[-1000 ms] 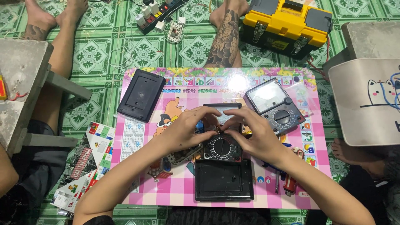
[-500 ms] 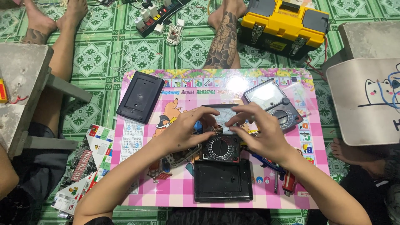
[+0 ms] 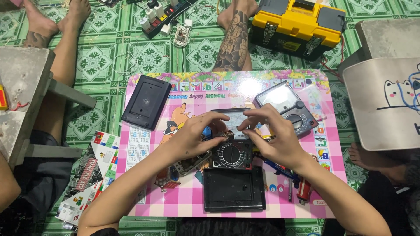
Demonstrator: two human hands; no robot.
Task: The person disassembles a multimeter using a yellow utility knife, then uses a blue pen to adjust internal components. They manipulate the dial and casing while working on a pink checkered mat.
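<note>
Both hands grip the black multimeter (image 3: 232,146) mid-counter (image 3: 148,144): left hand (image 3: 197,135) fingers pinch its left edge, right hand (image 3: 273,140) fingers pinch its right. A black back cover (image 3: 234,190) lies just below the multimeter.

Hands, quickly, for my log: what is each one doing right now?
Left hand: fingers curled on the left edge of the black multimeter, gripping it.
Right hand: fingertips pinching the multimeter's right edge.
</note>
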